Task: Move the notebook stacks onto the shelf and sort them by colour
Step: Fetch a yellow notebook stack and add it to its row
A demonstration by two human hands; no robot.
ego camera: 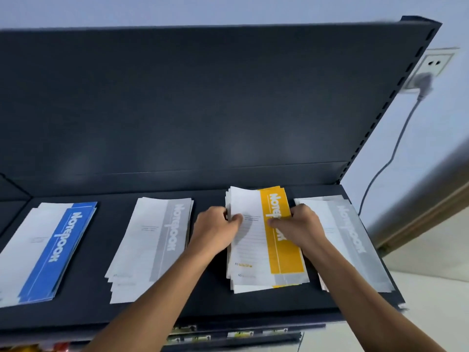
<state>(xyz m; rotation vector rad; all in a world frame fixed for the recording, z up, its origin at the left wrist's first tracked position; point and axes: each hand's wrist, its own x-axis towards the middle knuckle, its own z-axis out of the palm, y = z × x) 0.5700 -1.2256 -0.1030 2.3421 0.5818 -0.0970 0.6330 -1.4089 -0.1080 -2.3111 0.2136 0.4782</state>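
Dark shelf (208,298), hands (215,231) (303,224) gripping yellow stack (285,260) (uneven)

shelf (208,295) | on it, left to right: first stack (48,250), second stack (152,240), third stack (256,252), fourth stack (355,245) | wall socket (431,67) right of shelf

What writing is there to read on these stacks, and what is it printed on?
"Notebook": blue band, blue stack.
"Notebook": grey band, left grey stack.
"Notebook": yellow band, yellow stack.
"Notebook": grey band, right grey stack.
"A5": yellow stack's white cover, near corner.
Small print on covers and shelf-edge labels: too blurred to read.
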